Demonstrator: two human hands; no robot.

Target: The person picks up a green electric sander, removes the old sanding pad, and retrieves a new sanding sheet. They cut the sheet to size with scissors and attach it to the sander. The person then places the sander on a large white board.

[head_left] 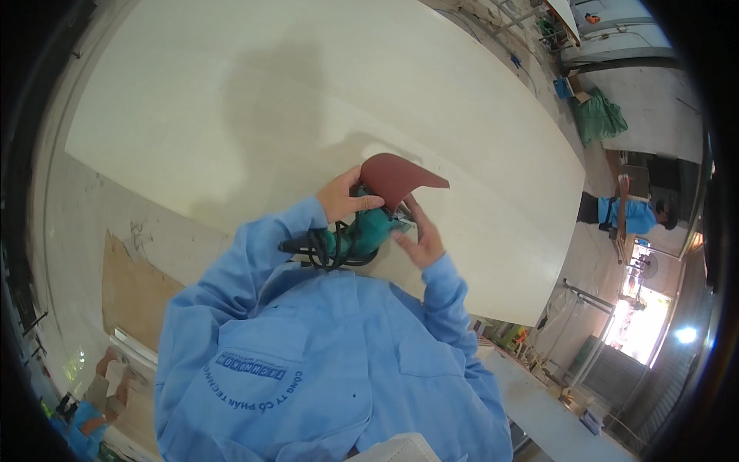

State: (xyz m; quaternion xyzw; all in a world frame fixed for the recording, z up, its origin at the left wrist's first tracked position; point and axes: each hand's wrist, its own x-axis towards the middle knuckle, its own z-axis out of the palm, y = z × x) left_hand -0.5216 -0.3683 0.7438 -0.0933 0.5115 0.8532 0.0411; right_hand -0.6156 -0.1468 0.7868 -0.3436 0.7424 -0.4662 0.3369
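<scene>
A green power sander [376,228] with a black cord [329,250] looped about its body is held close to my chest, above a large pale board. A curled sheet of reddish-brown sandpaper [396,179] lies against the sander's base and bends up past it. My left hand [344,199] grips the sander and the sandpaper's near left edge, its thumb over them and its fingers partly hidden behind. On the other side my right hand [422,237] is closed round the sander's edge by a metal clip, slightly blurred, with its fingertips partly behind the sheet.
The pale board [477,131] spreads wide in front of me. A brown sheet [131,285] lies at left. Another person [635,215] in blue stands off to the right, near a green sack [600,117]. A bench [550,416] with small items runs at lower right.
</scene>
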